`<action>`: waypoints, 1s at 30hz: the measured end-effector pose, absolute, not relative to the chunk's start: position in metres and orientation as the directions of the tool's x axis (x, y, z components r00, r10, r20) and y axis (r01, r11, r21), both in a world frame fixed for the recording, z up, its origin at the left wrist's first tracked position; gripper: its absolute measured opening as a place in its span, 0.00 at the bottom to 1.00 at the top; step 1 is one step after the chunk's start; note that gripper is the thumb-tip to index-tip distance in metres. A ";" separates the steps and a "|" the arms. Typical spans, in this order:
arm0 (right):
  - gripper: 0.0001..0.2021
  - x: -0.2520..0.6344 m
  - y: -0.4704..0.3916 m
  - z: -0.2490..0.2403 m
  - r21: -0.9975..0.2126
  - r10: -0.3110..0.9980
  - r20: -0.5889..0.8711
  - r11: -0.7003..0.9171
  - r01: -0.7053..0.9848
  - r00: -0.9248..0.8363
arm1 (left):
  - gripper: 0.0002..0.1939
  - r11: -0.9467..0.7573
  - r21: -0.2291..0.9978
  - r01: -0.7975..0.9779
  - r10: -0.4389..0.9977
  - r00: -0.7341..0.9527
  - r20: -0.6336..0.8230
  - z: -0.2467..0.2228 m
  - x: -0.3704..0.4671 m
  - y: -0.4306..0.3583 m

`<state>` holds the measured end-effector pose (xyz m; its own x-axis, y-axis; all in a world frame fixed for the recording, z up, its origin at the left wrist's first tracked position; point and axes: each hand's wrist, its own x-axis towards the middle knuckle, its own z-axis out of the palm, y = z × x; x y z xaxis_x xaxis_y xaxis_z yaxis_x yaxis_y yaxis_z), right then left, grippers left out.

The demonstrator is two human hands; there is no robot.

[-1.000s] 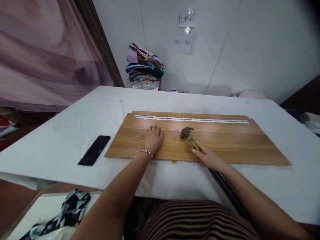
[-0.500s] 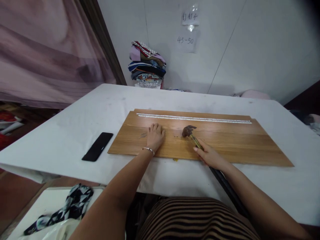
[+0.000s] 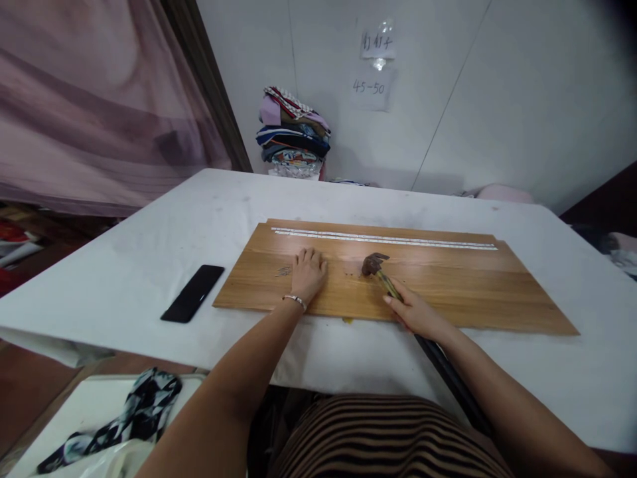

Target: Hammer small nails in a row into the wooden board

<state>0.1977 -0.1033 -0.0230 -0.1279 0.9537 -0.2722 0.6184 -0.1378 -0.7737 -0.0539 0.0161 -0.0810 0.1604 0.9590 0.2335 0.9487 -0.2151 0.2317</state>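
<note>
A claw hammer (image 3: 374,265) with a rusty head and a long dark handle is gripped in my right hand (image 3: 415,311), fingers wrapped round the handle near the head. Its head is at the middle of a wooden board (image 3: 458,285), beside a few small dark marks in the surface. My left hand (image 3: 308,273) lies palm down on the board, left of the hammer, fingers stretched out. Close to its left side is a small pile of nails (image 3: 283,271). Two white measuring strips (image 3: 388,239) run along the board's far side.
A black phone (image 3: 193,293) lies on the white-covered table (image 3: 149,232), left of the board. Folded clothes (image 3: 293,136) are stacked behind the table against the wall. At lower left, a patterned cloth (image 3: 149,401) rests on a white stool (image 3: 89,395).
The view has shifted slightly. Both hands, the hammer and the nails keep their places on the board.
</note>
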 end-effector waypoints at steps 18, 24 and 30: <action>0.32 0.196 -0.104 -0.023 -0.780 0.950 -0.285 -0.154 0.606 -0.127 | 0.17 -0.212 0.214 0.954 0.960 0.162 0.227 -0.081 -0.054 0.016; 0.32 0.196 -0.104 -0.021 -0.770 0.954 -0.270 -0.135 0.624 -0.128 | 0.17 -0.206 0.220 0.953 0.965 0.161 0.208 -0.078 -0.053 0.016; 0.32 0.195 -0.105 -0.021 -0.766 0.954 -0.270 -0.131 0.629 -0.131 | 0.17 -0.204 0.228 0.952 0.965 0.156 0.211 -0.078 -0.053 0.015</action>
